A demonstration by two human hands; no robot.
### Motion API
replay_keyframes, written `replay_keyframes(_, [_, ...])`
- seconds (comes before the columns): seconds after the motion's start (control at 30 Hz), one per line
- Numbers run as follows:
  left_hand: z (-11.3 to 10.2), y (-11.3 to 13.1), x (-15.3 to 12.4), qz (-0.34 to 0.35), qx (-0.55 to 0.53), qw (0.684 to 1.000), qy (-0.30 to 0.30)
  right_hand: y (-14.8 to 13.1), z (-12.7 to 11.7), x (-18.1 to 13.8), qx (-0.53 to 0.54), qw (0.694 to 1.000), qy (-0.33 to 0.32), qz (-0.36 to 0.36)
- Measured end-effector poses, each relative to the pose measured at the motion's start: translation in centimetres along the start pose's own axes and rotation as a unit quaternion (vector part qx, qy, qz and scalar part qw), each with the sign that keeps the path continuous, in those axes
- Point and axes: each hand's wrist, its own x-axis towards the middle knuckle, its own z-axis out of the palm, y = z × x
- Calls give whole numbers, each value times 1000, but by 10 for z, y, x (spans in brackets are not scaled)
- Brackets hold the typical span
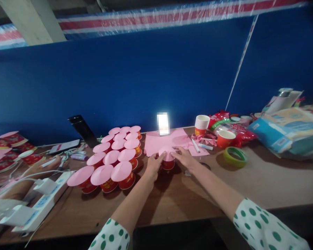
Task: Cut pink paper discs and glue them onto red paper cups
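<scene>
In front of me stands an upside-down red paper cup (168,165) with a pink paper disc (165,152) on top of it. My left hand (154,166) grips the disc's left edge, its thumb lying over the paper. On the right side, my right hand (185,158) has its thumb and curved fingertips at the disc's edge. The lower fingers of both hands are partly hidden. Left of my hands, several red cups (127,181) stand upside down in rows, each topped by a pink disc (121,171).
Pink paper sheets (181,137) lie behind my hands under a bright phone (163,124). Rightward are stacked cups (202,124), a single cup (225,138), markers (205,147), green tape (234,157) and a blue package (284,133). Leftward are a black bottle (83,131), a power strip (45,203) and another person's hand (45,166).
</scene>
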Motion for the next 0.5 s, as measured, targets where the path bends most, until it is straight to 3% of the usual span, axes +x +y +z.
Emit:
replay_keyframes(0.3, [0, 1, -1, -11, 15, 1000, 8, 6, -1, 5, -4, 1000, -3, 10])
replay_keyframes(0.5, [-4, 2, -6, -31, -37, 999, 20, 17, -17, 11, -51, 999, 2, 20])
